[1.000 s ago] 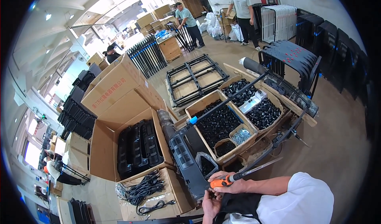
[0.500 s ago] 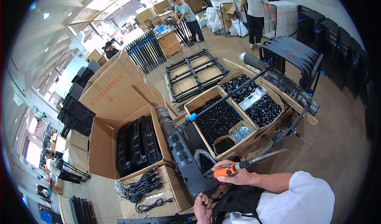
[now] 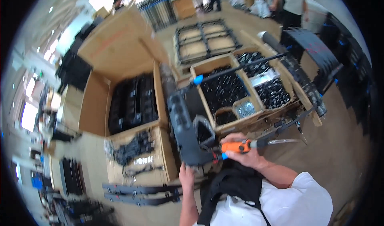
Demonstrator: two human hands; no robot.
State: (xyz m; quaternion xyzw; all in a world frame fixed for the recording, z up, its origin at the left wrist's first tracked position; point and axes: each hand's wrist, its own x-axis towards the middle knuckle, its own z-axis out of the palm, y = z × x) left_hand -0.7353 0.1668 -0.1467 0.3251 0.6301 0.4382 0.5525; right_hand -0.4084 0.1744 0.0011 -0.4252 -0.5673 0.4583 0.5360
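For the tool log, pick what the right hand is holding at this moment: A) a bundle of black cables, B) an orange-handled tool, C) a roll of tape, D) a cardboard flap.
B: the right hand is closed around an orange-handled tool held against the long black part, which the left hand steadies from below.

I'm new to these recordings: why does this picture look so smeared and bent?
Head view: motion blur smears nearly everything, so the right hand on the orange-handled tool and the left hand under the dark panel look soft; the fisheye lens bends the cardboard boxes toward a black rim; bright glare washes out the upper left.
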